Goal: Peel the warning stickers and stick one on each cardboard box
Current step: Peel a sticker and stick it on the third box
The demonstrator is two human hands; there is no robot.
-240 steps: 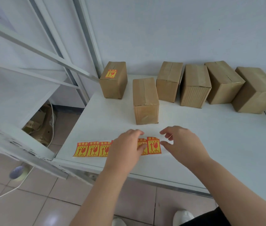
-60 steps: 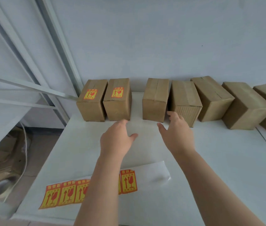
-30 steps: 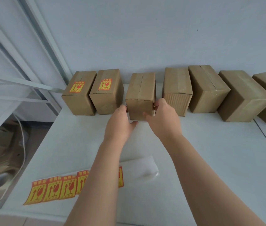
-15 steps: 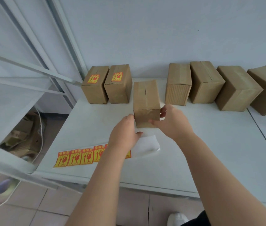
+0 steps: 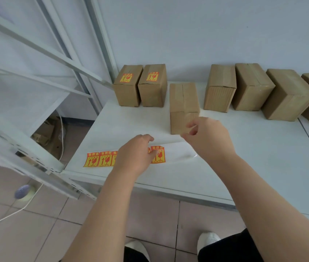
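So the sticker strip (image 5: 100,159) is lying flat near the front left edge of the white tabletop (image 5: 254,163), yellow-and-red warning labels in a row, with a bare stretch of white backing paper (image 5: 176,153) at its right end. The left hand (image 5: 136,154) rests flat on the middle of the strip, fingers relaxed and laid out, thumb right by the last sticker (image 5: 158,155) on the sheet. The right hand (image 5: 208,138) hovers just above the bare backing, fingers loosely curled; it's a bit blurry, but I can't see anything pinched in it. Right behind that hand is one plain cardboard box (image 5: 184,103) standing forward of the row, taped top facing up, no label on it. At the back left by the wall, two boxes sit side by side touching, the first labelled box (image 5: 128,91) and the second labelled box (image 5: 152,91), each with a sticker on top. To the right along the wall are four unlabelled boxes (image 5: 252,86), the last cut off by the frame. White shelf frame (image 5: 59,53) on the left.
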